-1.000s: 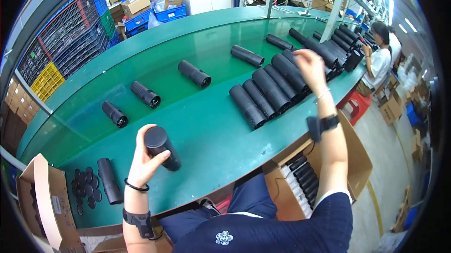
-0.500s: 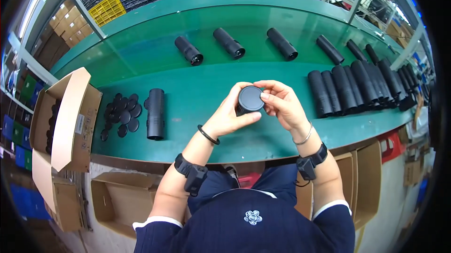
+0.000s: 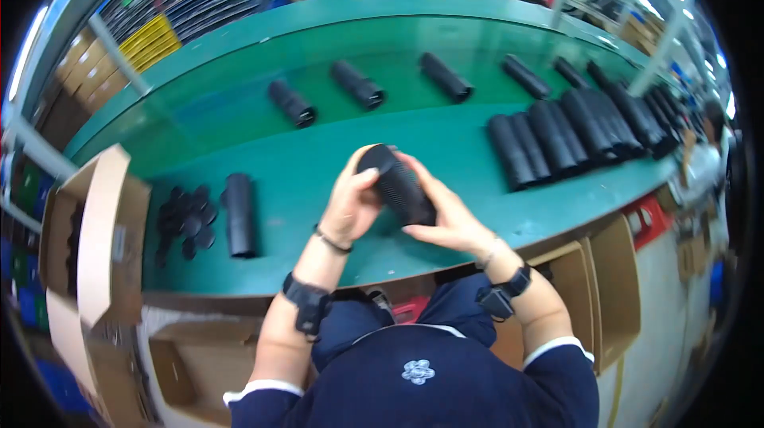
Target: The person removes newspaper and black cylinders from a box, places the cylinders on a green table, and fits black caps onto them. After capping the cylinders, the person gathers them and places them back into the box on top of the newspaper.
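Note:
Between my hands, above the table, is a ribbed black cylinder (image 3: 404, 188), tilted with its capped end toward the upper left. My left hand (image 3: 351, 199) is closed on that end, with the thumb near the cap's rim. Around the lower right end and far side, my right hand (image 3: 447, 213) grips the same cylinder. Another black cylinder (image 3: 240, 217) lies on the table to the left. Beside it is a loose pile of round black caps (image 3: 191, 223).
A long green table (image 3: 318, 159) spans the view. Several black cylinders (image 3: 549, 138) lie in a row at the right, with others (image 3: 446, 76) spaced along the green strip behind. An open cardboard box (image 3: 105, 237) stands at the left; more boxes (image 3: 208, 356) sit below the front edge.
The cylinder has gone from near upright, cap facing up, to lying tilted across both hands. My right hand has moved from the cap to the body's other end. The view has shifted.

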Demonstrator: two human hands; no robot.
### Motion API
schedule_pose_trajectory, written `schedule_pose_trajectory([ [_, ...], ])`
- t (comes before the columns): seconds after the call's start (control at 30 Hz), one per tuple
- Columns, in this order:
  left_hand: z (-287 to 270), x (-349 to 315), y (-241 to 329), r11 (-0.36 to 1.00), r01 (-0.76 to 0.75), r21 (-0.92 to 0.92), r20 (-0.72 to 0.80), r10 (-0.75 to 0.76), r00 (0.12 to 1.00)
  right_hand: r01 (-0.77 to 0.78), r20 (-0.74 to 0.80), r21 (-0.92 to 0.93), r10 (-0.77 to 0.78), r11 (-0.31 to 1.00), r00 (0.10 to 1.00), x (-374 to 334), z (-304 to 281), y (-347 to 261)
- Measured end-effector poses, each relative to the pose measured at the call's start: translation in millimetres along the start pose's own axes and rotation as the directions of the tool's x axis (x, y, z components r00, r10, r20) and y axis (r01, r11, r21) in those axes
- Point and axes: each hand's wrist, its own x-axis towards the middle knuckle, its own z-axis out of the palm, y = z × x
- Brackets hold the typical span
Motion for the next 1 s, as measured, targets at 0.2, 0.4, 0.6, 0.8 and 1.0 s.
schedule_pose_trajectory([
  [0.2,-39.1,-11.2,60.8,0.455,-0.136,0.880,-0.037,0.351,0.935,-0.137,-0.462,-0.538,-0.155,0.832,0.873,-15.6,-123.9,-24.0],
  [0.4,-125.1,-54.8,119.7,-0.577,0.579,0.576,-0.261,0.541,0.799,-0.764,-0.810,-0.581,-0.110,0.280,0.575,-77.7,-333.2,20.9],
  [0.6,-163.4,-61.7,123.2,-0.565,0.634,0.528,-0.446,0.450,0.773,-0.883,-0.897,-0.438,-0.021,0.171,0.441,-116.0,-438.5,86.3],
  [0.8,-182.6,-45.9,132.6,-0.446,0.632,0.634,-0.521,0.357,0.775,-0.913,-0.920,-0.306,0.164,0.268,0.356,-196.7,-519.3,117.1],
  [1.0,-116.6,-46.0,136.5,0.199,0.236,0.951,-0.278,0.223,0.934,-0.816,-0.878,-0.479,-0.152,0.324,0.454,-163.6,-504.6,132.6],
])
